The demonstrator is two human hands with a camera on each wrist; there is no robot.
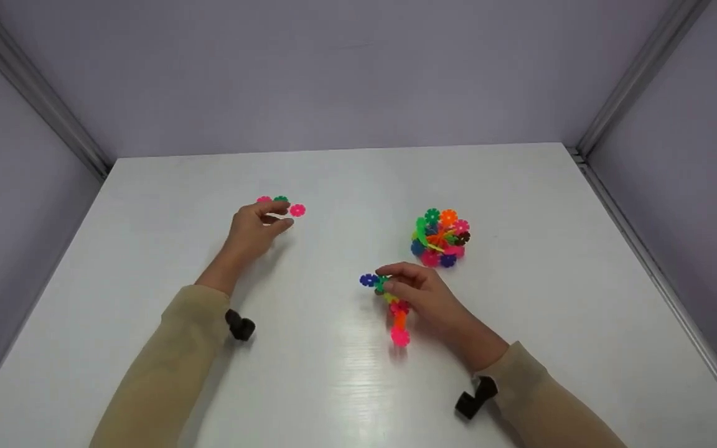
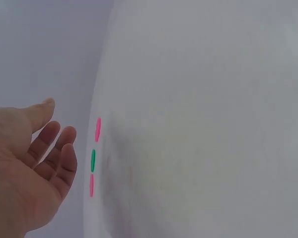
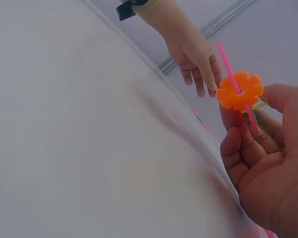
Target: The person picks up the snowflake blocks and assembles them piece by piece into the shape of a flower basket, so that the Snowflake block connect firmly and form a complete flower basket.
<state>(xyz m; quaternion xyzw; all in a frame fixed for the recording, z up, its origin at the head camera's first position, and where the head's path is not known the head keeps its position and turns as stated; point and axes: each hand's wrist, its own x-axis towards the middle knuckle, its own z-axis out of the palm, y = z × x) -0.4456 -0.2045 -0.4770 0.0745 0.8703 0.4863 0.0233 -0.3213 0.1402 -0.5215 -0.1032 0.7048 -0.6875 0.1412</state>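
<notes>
My right hand [image 1: 424, 292] pinches a short chain of interlocking plastic snowflake discs [image 1: 400, 336], with blue, green, yellow, red, orange and pink pieces joined together. An orange disc [image 3: 240, 90] and a pink one set through it show close up in the right wrist view. Toward the back left, my left hand [image 1: 253, 233] hovers over the table with its fingers relaxed and nothing between them. Close to its fingertips lie loose discs: a pink one [image 1: 297, 210], a green one [image 1: 281, 199] and another pink one [image 1: 264, 199], partly behind the hand.
A ball-like cluster of joined snowflake discs [image 1: 440, 238] in many colours stands on the white table [image 1: 309, 373], beyond my right hand. Pale panels [image 1: 346, 74] rise at the back and sides, with metal frame posts [image 1: 645, 74] at the corners.
</notes>
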